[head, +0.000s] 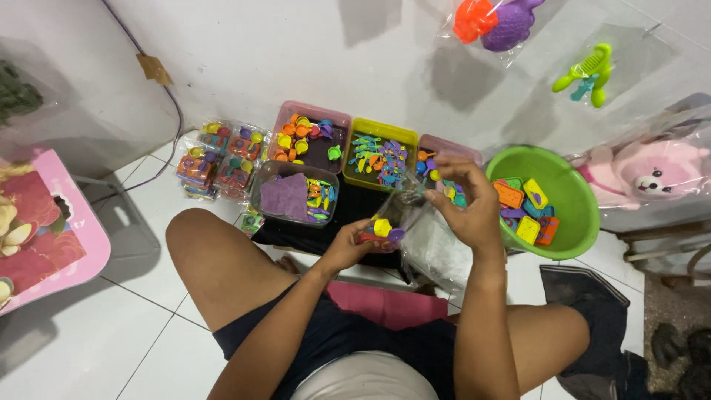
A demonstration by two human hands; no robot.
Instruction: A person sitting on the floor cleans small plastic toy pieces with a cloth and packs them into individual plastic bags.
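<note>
Fig.: Bagging step, w/ toy set half-way into its clear bag.
Your left hand (354, 244) grips a small bundle of toy pieces (379, 231) (yellow, purple, red) over your lap; your right hand (468, 209) pinches the clear plastic bag (433, 241) mouth just beside it. Next move likely needs the mouth held wide & the bundle slid in. Green basin (578, 194) of tiles sits to the right, sorted bins (374, 132) ahead on the floor.

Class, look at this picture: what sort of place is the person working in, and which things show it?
Probably a home floor used for packing small toys: sorted plastic boxes of toy pieces, a green basin, and finished clear packets stacked on white tiles.
</note>
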